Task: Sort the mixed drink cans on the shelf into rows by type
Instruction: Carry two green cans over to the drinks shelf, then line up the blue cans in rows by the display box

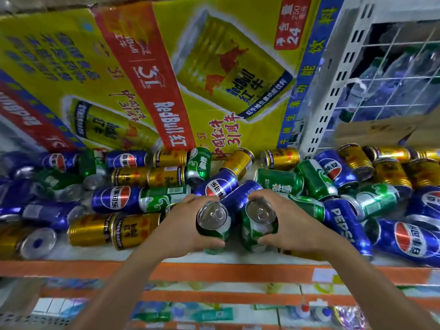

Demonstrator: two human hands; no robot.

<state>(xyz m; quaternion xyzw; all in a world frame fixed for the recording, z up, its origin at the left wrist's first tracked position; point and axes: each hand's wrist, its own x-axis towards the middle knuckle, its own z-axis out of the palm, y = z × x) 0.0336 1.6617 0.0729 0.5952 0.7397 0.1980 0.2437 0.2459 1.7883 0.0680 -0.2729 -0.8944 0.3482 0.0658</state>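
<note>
While gold, blue and green cans (114, 198) lie jumbled on their sides across the shelf (83, 254), your left hand (188, 225) is wrapped around one top-up green can (215, 231) near the front edge, and your right hand (285, 222) grips a second green can (258, 228) just beside it.

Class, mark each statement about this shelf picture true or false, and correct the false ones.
1. The left hand grips a green can. True.
2. The right hand grips a blue can. False: it grips a second green can.
3. Both held cans show their tops to the camera. True.
4. The other cans already lie in rows by type. False: blue cans, gold cans and green ones lie mixed.
</note>
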